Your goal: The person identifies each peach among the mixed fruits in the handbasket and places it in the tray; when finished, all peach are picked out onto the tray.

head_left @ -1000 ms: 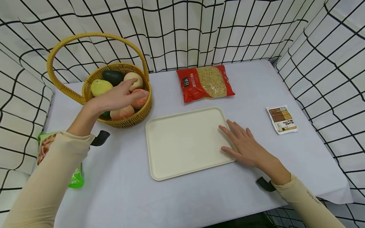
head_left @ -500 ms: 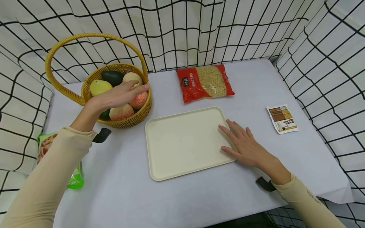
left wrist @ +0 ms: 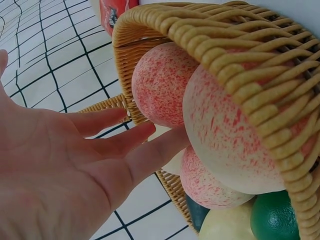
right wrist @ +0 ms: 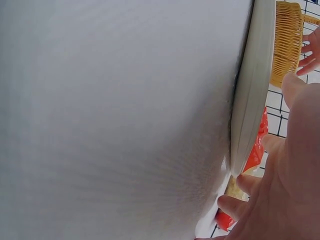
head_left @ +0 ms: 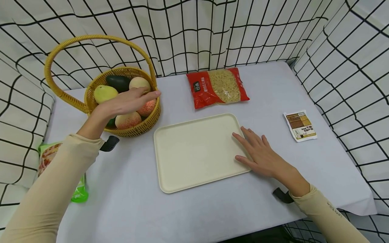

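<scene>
The left hand [head_left: 126,101] is over the wicker basket [head_left: 152,123], palm down with extended fingers, gripping nothing. Inside the basket lie a yellow-green fruit [head_left: 104,93], a dark green one [head_left: 118,83], a pale round one [head_left: 139,83] and peach-like ones [head_left: 128,120]. In the left wrist view, the fingers of the left hand [left wrist: 95,160] are spread beside a speckled peach [left wrist: 165,82]; whether they touch the fruit cannot be told. Fingers spread, the right hand [head_left: 261,153] rests at the right edge of the cream tray [head_left: 197,152].
A red bag of pasta [head_left: 218,87] lies behind the tray. At the right is a small white-and-brown packet [head_left: 300,126]. A green package [head_left: 80,192] is partly hidden under the left sleeve. Black wire mesh [head_left: 188,40] stands around the white table [head_left: 136,212].
The left hand has lowered slightly over the basket, its thumb and fingers drawn a little closer together. The right hand stays at the tray. The head view has shifted slightly.
</scene>
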Available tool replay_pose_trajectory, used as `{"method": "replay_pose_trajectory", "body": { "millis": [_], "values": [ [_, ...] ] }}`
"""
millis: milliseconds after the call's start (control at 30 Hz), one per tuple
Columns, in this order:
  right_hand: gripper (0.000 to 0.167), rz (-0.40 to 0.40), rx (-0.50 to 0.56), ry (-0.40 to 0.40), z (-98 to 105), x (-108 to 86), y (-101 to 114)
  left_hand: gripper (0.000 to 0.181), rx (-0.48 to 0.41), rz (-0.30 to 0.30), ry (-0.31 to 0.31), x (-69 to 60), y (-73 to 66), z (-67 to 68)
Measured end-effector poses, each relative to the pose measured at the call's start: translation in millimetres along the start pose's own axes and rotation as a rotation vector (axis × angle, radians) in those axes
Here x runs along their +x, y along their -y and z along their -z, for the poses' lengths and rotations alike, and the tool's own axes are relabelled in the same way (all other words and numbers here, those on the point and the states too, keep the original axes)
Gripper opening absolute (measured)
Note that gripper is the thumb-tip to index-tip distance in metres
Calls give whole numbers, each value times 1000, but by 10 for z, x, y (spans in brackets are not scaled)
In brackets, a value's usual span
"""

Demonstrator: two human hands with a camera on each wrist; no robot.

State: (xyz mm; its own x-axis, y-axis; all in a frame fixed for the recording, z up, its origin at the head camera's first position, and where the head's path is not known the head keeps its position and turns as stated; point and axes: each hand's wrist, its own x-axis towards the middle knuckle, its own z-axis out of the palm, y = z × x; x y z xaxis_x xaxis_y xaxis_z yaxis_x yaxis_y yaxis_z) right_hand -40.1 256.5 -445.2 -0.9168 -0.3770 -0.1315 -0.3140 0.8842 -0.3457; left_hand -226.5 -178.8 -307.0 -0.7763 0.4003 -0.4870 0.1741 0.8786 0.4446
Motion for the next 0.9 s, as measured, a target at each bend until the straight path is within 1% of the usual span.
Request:
{"method": "replay_pose_trajectory", "body": {
  "millis": [133, 267, 367, 467, 600, 733, 800, 900],
  "values": [
    [78, -3, 1, 2, 1, 2, -2, 103, 21, 3, 1, 19, -8, -8],
    [78, -1, 0, -2, -5, 4, -6, 98, 32, -11, 10, 36, -16, -26],
    [78, 2, 0, -6, -12, 6, -11, 94, 9, -41, 24, 51, -19, -41],
    [78, 1, 0, -6, -18, 9, -15, 95, -34, -60, 42, 70, -16, -59],
    [78, -2, 2, -2, -22, 10, -19, 98, -56, -65, 57, 100, -17, -83],
    [78, -2, 3, 1, -21, 11, -22, 98, -20, -57, 60, 119, -23, -94],
    [78, -3, 4, 2, -17, 9, -22, 93, 12, -65, 59, 131, -19, -90],
    [78, -4, 8, 3, -10, 11, -20, 80, 72, -101, 54, 152, 4, -65]
  ]
}}
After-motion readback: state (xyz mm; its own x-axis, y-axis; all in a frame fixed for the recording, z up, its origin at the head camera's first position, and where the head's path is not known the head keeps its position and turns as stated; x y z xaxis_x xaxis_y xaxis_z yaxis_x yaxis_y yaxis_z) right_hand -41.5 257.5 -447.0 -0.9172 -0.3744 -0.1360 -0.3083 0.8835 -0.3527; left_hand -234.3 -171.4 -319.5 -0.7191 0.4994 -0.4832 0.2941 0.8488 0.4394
